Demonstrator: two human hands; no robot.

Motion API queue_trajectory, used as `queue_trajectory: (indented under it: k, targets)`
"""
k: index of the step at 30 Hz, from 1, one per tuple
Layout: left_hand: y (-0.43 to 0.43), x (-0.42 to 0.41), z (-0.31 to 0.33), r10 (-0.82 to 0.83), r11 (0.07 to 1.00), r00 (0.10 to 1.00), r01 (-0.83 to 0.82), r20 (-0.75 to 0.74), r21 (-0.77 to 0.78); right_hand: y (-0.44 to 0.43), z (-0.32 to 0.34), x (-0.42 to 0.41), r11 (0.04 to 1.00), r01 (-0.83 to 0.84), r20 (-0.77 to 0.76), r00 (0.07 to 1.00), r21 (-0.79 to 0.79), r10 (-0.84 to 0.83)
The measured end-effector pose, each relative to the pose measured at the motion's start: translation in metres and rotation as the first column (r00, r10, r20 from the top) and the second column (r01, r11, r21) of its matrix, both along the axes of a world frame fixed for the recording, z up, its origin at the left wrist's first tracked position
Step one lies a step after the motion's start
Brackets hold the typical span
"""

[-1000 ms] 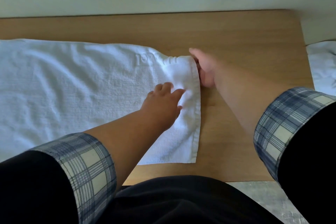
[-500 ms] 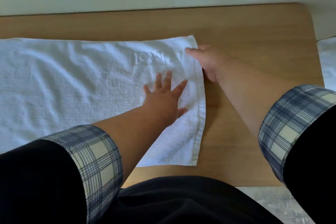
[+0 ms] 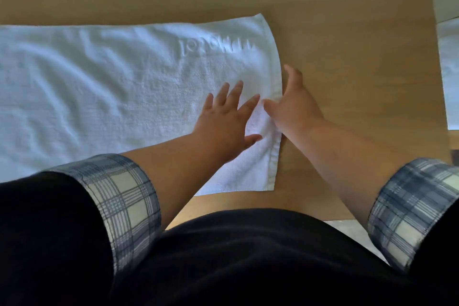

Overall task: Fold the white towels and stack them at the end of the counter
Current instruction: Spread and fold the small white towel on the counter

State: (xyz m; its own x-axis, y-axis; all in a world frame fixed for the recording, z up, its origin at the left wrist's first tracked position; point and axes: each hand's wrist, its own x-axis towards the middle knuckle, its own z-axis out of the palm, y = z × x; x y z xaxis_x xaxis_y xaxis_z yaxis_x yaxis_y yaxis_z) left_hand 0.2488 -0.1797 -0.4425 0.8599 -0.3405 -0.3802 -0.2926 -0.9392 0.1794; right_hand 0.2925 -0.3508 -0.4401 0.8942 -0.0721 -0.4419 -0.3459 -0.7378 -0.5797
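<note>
Nearest the camera, rolled plaid cuffs (image 3: pixel 129 201) frame both forearms. The left hand (image 3: pixel 227 119) lies palm down on the right end of the white towel (image 3: pixel 99 87), fingers spread and straight, pressing the cloth to the desk (image 3: pixel 360 69). Just beside it, the right hand (image 3: pixel 295 104) rests at the towel's right hem (image 3: pixel 274 156), fingers extended and loosely together, thumb reaching onto the edge, pinching nothing. The towel lies spread in one layer, running off frame to the left, raised lettering (image 3: pixel 216 46) near its far edge. This looks like smoothing before the first fold. Next, both hands probably need to pinch the right-hand corners and carry them leftward. More white cloth (image 3: pixel 450 69) shows past the desk's right end.
</note>
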Motion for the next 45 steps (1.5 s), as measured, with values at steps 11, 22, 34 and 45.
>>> queue_trajectory:
  k: [11, 22, 34, 45]
  targets:
    - [-0.015, -0.029, -0.015, -0.071, 0.997, 0.992, 0.073, -0.101, 0.020, 0.001, 0.003, -0.015, 0.997, 0.024, 0.295, 0.955, -0.079, 0.000]
    - [0.019, 0.099, -0.017, 0.149, 0.988, 0.987, -0.150, 0.059, 0.021, 0.041, -0.040, -0.066, 0.715, -0.550, 0.036, 0.782, -0.432, 0.623]
    - [0.078, 0.052, -0.025, 0.100, 0.992, 0.992, -0.093, 0.075, -0.082, 0.050, -0.025, -0.061, 0.772, -0.437, -0.008, 0.872, -0.462, 0.489]
    - [0.239, -0.066, -0.043, 0.207, 0.978, 0.976, -0.208, 0.070, 0.021, 0.220, -0.041, -0.084, 0.787, -0.436, 0.033, 0.866, -0.437, 0.498]
